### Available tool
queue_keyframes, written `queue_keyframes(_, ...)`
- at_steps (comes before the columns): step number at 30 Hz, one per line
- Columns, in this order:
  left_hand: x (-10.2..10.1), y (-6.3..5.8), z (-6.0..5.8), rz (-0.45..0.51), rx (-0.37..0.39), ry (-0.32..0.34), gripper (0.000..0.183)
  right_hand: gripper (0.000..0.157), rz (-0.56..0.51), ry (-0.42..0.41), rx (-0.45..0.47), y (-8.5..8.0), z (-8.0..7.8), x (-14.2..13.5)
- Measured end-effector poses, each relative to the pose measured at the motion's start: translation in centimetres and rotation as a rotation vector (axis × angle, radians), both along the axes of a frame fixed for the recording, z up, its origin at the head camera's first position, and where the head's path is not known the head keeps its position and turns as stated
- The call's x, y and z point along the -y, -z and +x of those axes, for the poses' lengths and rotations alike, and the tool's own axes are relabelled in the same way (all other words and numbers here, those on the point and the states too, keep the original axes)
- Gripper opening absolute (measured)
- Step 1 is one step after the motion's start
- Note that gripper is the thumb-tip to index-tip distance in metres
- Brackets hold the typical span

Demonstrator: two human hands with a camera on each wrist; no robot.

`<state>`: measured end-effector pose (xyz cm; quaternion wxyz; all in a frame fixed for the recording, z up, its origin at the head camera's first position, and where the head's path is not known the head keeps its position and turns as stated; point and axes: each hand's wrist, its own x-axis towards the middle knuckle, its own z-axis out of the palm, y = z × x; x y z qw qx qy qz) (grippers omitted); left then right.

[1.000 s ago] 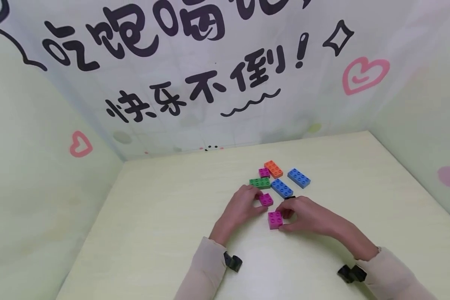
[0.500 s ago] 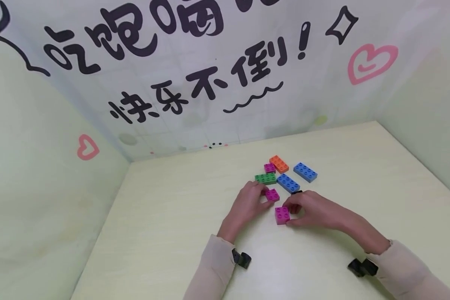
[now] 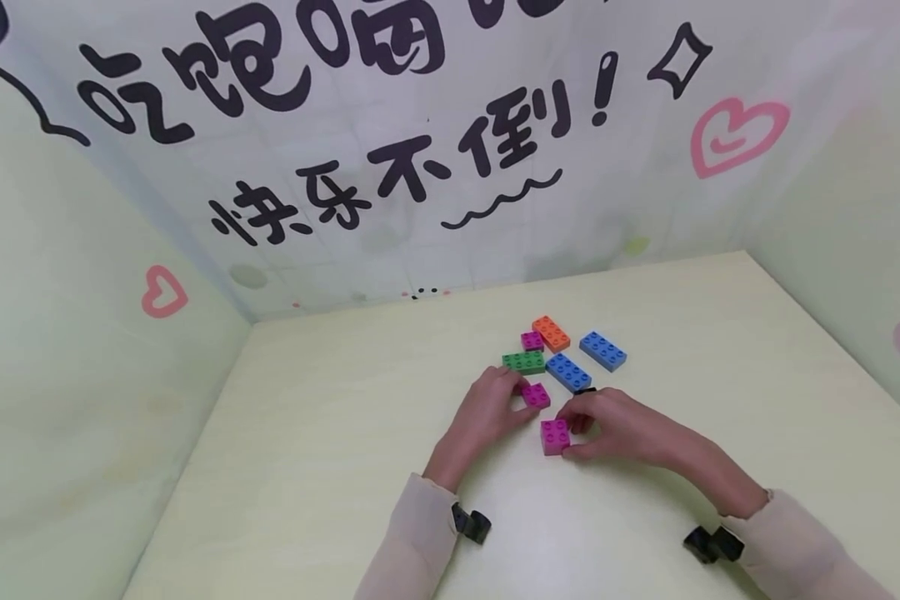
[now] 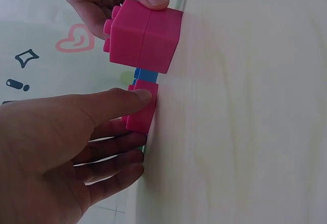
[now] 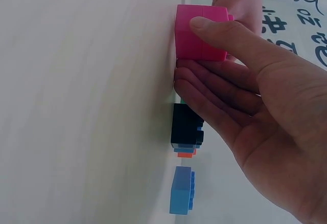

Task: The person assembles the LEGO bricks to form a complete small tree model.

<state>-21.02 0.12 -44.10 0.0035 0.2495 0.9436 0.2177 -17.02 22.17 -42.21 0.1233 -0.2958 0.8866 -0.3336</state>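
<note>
My left hand (image 3: 486, 410) pinches a single pink 2x2 toy building brick (image 3: 537, 397) between thumb and fingers. In the left wrist view, the thumb lies on the near face of that brick (image 4: 143, 112), studs pointing left. Just nearer the body, my right hand (image 3: 626, 425) holds a taller pink block (image 3: 555, 438); a seam across its side shows two 2x2 bricks stacked together. The right wrist view shows the thumb on the side of this stack (image 5: 202, 32), close over the table. A narrow gap separates the two held pieces.
Beyond the hands lie a green brick (image 3: 523, 362), a small magenta brick (image 3: 532, 341), an orange brick (image 3: 551, 333) and two blue bricks (image 3: 568, 373). A black brick (image 5: 186, 125) sits beside the right fingers. Printed cloth walls (image 3: 390, 250) border the table (image 3: 330, 417).
</note>
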Motion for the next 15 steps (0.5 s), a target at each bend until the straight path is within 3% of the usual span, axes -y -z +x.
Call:
queue_keyframes(5,0.1,0.1,0.2,0.023,0.017,-0.004,0.031,0.037,0.016,0.003,-0.013,0.1,0.2,0.1)
queue_keyframes(10,0.7,-0.3,0.2,0.131,0.073,0.001,0.031,0.036,0.022,0.007,-0.028,0.1,0.3,0.3)
queue_keyframes(15,1.8,-2.1,0.3,0.269,0.120,0.051,0.035,0.036,0.026,0.007,-0.024,0.0,0.3,0.4)
